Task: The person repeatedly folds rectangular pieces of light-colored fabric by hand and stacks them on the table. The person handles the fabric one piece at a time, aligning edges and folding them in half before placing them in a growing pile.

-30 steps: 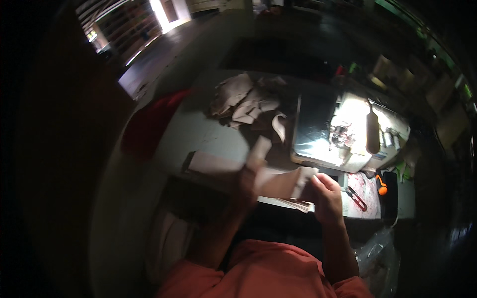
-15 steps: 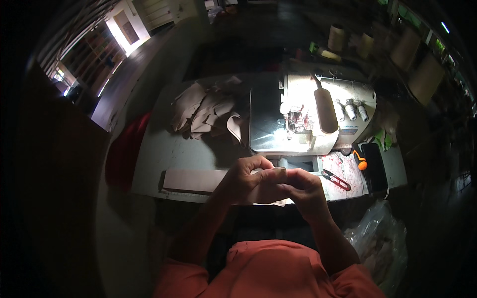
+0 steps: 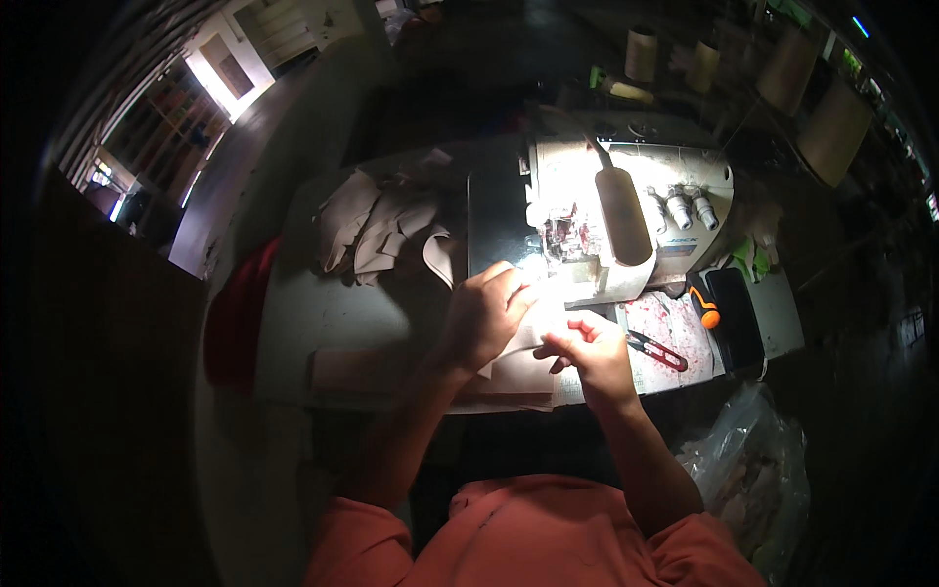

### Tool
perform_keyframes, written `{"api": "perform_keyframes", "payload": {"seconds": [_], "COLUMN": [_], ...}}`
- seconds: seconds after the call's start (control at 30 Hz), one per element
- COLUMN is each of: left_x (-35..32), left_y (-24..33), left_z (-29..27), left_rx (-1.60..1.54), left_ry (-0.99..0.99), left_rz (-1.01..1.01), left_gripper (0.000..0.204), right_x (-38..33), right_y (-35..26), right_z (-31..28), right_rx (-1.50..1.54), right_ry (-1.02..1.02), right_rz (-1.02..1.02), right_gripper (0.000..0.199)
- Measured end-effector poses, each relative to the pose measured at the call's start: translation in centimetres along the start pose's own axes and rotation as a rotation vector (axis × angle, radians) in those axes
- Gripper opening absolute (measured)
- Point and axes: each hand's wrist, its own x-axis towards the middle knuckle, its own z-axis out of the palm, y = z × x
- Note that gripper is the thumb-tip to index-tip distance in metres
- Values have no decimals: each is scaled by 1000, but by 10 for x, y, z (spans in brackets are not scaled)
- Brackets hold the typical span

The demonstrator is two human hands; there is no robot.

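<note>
A pale beige fabric piece (image 3: pixel 523 338) is stretched between my hands, in front of a sewing machine (image 3: pixel 602 281) and under its bright lamp. My left hand (image 3: pixel 486 315) grips the fabric's far left part, close to the machine's metal plate, with the fingers bent over it. At the right edge my right hand (image 3: pixel 597 360) pinches the fabric between thumb and curled fingers; glare washes out the exact contact. Below the hands, a stack of flat beige strips (image 3: pixel 391 372) lies along the table's front edge.
A heap of beige fabric pieces (image 3: pixel 386 225) lies left of the machine. To the right are red-handled thread snips (image 3: pixel 660 352), an orange-and-black tool (image 3: pixel 706 311) and a dark phone-like slab (image 3: pixel 736 318). A clear plastic bag (image 3: pixel 748 479) hangs beside the table; thread cones (image 3: pixel 641 56) stand behind.
Both hands have moved away from the table's front edge toward the machine, carrying the fabric piece under the light. They are farther apart, and the fabric is spread out instead of bunched.
</note>
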Motion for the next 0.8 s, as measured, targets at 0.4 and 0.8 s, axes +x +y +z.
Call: {"api": "perform_keyframes", "payload": {"seconds": [0.4,0.8], "left_x": [22,6], "left_y": [-14,-17], "left_z": [7,12], "left_rx": [158,259], "left_ry": [-146,-60], "left_rz": [142,384], "left_gripper": [11,15], "right_x": [8,24], "right_y": [17,9], "right_z": [-2,0], "right_rx": [4,-82], "right_ry": [96,110], "right_rz": [-76,-103], "right_gripper": [18,20]}}
